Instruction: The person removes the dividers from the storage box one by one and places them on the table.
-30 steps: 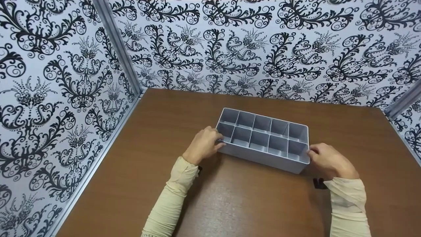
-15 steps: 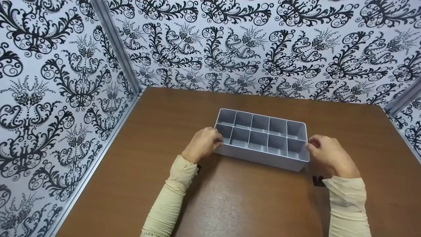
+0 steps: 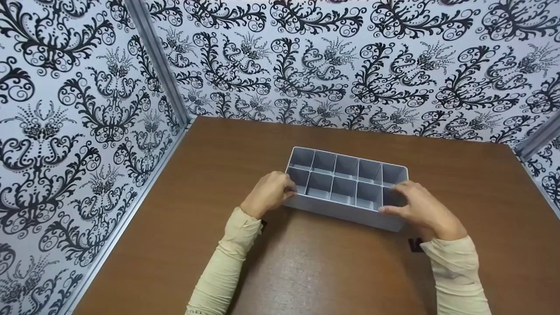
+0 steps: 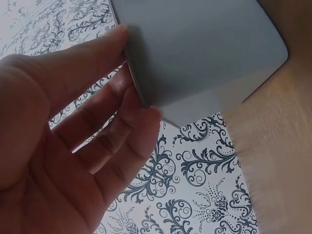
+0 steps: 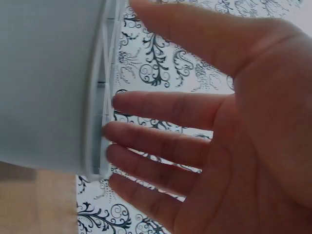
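A grey divided storage box [image 3: 345,214] with two rows of compartments stands on the brown table, set at a slant. No contents show in its compartments. My left hand [image 3: 269,194] pinches the rim at the box's left end; in the left wrist view the thumb [image 4: 92,56] lies against the outer wall and the fingers reach over the edge. Over the right near corner hovers my right hand [image 3: 422,210], thumb and fingers spread apart. Its fingers [image 5: 161,139] look nearly straight beside the rim in the right wrist view; whether they touch it, I cannot tell.
Walls covered in black-and-white scroll pattern [image 3: 315,70] enclose the wooden table [image 3: 306,271] at the back and sides. Grey metal posts [image 3: 157,61] mark the corners. A small black piece [image 3: 415,245] shows by the right sleeve.
My right hand has let go of the box's right end and moved left over its near corner, with the fingers spreading. The left hand keeps its grip on the left end.
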A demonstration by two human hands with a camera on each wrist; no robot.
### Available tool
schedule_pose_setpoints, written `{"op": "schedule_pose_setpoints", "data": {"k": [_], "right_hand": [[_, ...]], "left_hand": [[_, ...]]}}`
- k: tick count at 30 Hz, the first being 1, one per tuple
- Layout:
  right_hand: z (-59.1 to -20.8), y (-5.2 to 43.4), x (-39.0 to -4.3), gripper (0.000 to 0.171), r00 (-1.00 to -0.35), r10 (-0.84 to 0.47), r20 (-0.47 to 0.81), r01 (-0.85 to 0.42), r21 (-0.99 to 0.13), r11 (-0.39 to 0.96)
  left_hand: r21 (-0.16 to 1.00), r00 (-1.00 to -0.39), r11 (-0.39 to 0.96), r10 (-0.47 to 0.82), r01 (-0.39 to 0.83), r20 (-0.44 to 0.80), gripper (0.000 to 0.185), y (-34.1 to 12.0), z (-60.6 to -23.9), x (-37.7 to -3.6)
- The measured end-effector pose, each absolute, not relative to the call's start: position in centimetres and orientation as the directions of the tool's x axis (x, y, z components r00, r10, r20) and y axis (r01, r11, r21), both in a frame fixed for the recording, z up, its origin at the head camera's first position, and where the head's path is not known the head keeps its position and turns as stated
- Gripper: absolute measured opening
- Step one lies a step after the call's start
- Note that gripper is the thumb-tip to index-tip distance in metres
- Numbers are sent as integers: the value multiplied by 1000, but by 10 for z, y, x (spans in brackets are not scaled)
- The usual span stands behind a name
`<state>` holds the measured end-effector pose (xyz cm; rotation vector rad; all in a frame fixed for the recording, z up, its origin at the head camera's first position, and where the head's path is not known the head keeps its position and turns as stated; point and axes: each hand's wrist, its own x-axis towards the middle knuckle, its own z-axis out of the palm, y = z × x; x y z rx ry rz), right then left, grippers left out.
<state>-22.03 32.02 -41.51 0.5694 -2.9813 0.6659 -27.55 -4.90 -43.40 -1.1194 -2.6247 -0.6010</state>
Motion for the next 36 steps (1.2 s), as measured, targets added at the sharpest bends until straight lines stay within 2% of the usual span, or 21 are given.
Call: {"op": "schedule_pose_setpoints", "data": {"k": [3,5,15,27,36], "right_hand": [[-417,317,-222,83,-939,-339,59,-331,-423,844],[-417,315,-224,86,-938,-343,46,-330,-415,847],[-410,314,-222,89,-930,-367,28,-351,-366,861],[-412,312,-216,82,-938,-347,16,-323,-404,856],[-415,314,-217,84,-940,-342,-11,-307,-415,857]], "left_hand": [[284,-687,627,637,726,350,4,-49,-433,-274],[287,-693,631,636,720,340,4,-50,-431,-273],[296,-723,659,627,691,291,7,-51,-423,-269],[304,-735,669,622,678,272,8,-51,-422,-264],[295,-755,695,614,655,230,6,-46,-423,-263]]}}
